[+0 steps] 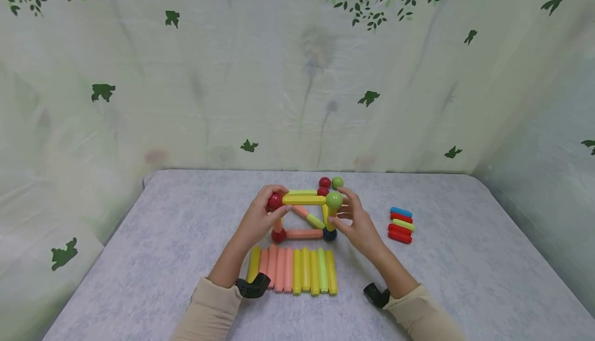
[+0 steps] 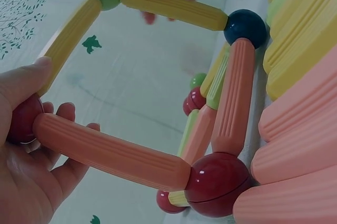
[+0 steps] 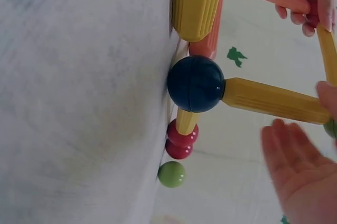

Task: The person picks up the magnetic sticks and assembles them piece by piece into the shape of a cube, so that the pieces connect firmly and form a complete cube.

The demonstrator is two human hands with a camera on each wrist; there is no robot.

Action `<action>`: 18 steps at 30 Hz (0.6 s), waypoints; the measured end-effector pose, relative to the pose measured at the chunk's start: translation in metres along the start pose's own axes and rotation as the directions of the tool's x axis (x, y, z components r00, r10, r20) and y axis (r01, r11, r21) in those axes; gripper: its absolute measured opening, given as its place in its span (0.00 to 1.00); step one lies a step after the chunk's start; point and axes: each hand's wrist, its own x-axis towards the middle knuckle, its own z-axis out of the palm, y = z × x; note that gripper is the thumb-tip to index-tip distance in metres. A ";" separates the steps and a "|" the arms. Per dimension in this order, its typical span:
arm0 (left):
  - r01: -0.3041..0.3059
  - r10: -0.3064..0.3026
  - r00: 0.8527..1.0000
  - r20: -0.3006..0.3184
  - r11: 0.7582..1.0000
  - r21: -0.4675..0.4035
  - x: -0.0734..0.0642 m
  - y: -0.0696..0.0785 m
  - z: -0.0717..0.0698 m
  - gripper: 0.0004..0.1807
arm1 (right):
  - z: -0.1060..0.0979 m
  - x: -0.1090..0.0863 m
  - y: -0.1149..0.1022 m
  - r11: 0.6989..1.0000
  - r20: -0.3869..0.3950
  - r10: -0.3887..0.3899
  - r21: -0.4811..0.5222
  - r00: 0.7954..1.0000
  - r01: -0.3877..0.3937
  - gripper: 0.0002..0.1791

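A frame of magnetic sticks and balls stands upright on the table. My left hand [image 1: 257,221] grips its upper left red ball [image 1: 275,201], the thumb against the top yellow stick [image 1: 304,200]. At the upper right, my right hand [image 1: 360,225] holds the green ball [image 1: 333,199] corner, its thumb on the upright yellow stick [image 3: 274,100]; its other fingers extend apart from the stick. Below are a dark blue ball [image 2: 245,29], a pink stick [image 2: 234,97] and a lower red ball [image 2: 220,184]. A pink upright [image 2: 110,150] joins the two left red balls.
Pink, yellow and lime sticks [image 1: 306,271] lie in a row before the frame. Behind it are more joined sticks [image 1: 315,221], loose-looking red balls [image 1: 324,182] and a green ball [image 1: 338,182]. Short red, blue and lime sticks [image 1: 401,225] lie at the right.
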 end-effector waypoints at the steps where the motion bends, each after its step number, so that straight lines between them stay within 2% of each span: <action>1: 0.001 -0.001 1.000 0.001 1.000 -0.001 0.000 0.000 -0.001 0.20 | 0.000 0.000 0.000 0.999 -0.009 -0.043 -0.009 0.999 0.043 0.36; 3: 0.007 -0.007 1.000 0.010 1.000 -0.007 0.000 0.002 -0.003 0.22 | -0.001 0.000 -0.001 0.991 -0.029 -0.127 -0.038 0.991 0.126 0.36; 6: 0.010 -0.010 1.000 0.022 1.000 -0.013 0.000 0.003 -0.010 0.24 | -0.003 0.001 -0.001 0.983 -0.051 -0.170 -0.072 0.984 0.166 0.32; 11: -0.007 0.008 1.000 0.023 1.000 -0.026 -0.001 0.003 -0.021 0.23 | -0.004 0.000 0.000 0.986 -0.061 -0.158 -0.057 0.986 0.154 0.30; 18: 0.005 -0.004 1.000 0.026 1.000 -0.026 -0.001 0.000 -0.022 0.23 | -0.003 0.000 0.001 0.989 -0.056 -0.142 -0.055 0.988 0.139 0.32</action>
